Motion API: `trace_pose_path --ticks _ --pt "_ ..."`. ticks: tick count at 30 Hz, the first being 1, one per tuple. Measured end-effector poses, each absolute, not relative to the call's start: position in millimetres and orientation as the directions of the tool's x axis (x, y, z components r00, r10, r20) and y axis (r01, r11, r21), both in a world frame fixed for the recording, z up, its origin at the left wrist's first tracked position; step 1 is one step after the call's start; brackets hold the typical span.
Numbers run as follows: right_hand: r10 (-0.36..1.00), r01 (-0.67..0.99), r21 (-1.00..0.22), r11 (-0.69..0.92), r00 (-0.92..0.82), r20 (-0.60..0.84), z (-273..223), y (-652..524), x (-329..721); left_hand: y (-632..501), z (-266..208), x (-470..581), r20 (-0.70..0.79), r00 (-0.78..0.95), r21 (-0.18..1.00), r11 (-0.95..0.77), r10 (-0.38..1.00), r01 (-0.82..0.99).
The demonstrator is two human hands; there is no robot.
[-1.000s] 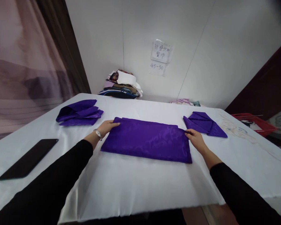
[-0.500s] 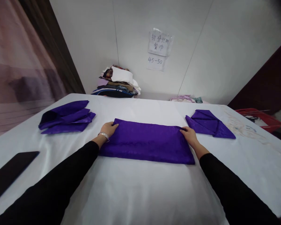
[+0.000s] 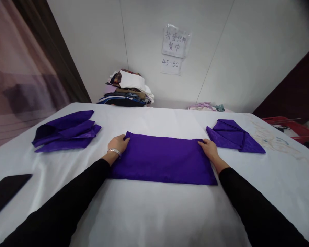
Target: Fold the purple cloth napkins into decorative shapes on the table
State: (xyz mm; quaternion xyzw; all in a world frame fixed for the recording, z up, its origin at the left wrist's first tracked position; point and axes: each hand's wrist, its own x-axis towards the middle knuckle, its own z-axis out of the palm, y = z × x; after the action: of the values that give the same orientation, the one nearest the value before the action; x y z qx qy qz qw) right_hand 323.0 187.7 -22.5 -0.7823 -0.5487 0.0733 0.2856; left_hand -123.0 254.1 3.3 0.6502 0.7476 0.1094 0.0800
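A purple cloth napkin (image 3: 162, 159), folded into a wide rectangle, lies in front of me on the white-covered table (image 3: 154, 209). My left hand (image 3: 118, 144), with a silver bracelet at the wrist, pinches its far left corner. At the far right corner, my right hand (image 3: 208, 149) grips the edge between thumb and fingers. The cloth is stretched almost smooth between both hands. To the left rests a loosely folded purple napkin (image 3: 67, 132); on the right lies another purple napkin (image 3: 234, 135) folded into a pointed shape.
A dark flat object (image 3: 7, 192) lies at the near left. Behind the table's far edge is a pile of folded clothes (image 3: 128, 89), with more fabric (image 3: 203, 107) farther right. A red basket (image 3: 296, 128) stands beyond the right edge. Handwritten paper signs (image 3: 175, 48) hang on the wall.
The napkin between my hands looks flatter and smoother, its crease gone and its near edge closer to me. Both hands keep their corners. The view has shifted slightly.
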Motion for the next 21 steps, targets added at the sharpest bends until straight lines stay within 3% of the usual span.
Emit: trace_pose_path --ticks 8,17,21 --pt "0.903 0.893 -0.336 -0.298 0.378 0.205 -19 185 318 252 3 -123 0.054 -0.176 0.288 0.154 0.983 0.945" --pt "0.869 0.834 -0.438 -0.335 0.453 0.198 -14 177 317 254 7 -128 0.026 -0.215 0.409 0.186 0.976 0.893" --pt "0.865 0.829 -0.431 -0.356 0.467 0.183 -12 178 315 255 6 -130 0.045 -0.198 0.44 0.158 0.979 0.884"
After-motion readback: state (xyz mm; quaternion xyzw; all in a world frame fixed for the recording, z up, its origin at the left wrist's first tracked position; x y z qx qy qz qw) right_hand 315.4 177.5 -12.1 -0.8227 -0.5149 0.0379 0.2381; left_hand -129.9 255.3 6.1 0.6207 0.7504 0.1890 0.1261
